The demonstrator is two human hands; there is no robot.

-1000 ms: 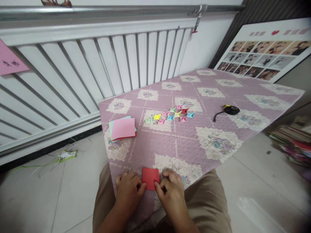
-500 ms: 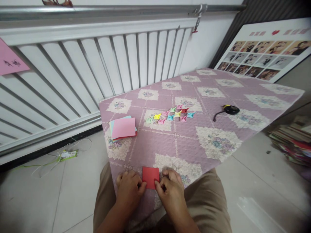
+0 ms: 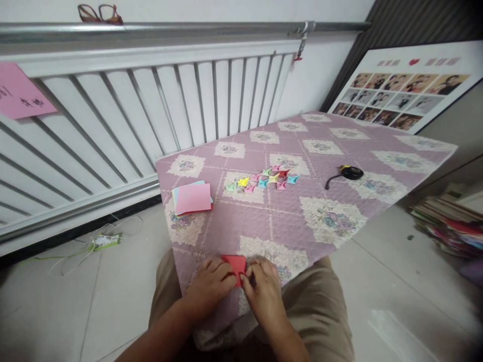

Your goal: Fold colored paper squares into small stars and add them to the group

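A small red square of paper (image 3: 236, 262) lies on the tablecloth at the near end of the table. My left hand (image 3: 213, 282) rests over its left and lower part, fingers stretched out and pressing on it, hiding that part. At the right edge, my right hand (image 3: 264, 289) has its thumb and forefinger closed in a pinch on the paper; its other fingers are curled. Beyond my left hand sits a stack of coloured paper sheets (image 3: 193, 198), pink on top. Several small folded paper pieces (image 3: 263, 183) in mixed colours stand in rows mid-table.
A black cased item with a strap (image 3: 351, 173), possibly a tape measure, lies on the tablecloth (image 3: 245, 221) to the right. A white radiator (image 3: 211, 95) borders the far side. Glasses (image 3: 100, 14) rest on the pipe. A photo board (image 3: 407, 90) leans at the back right.
My left hand has moved right, from beside the red paper's left edge onto it, covering part. My right hand stays at the right edge. The view has tilted slightly upward.
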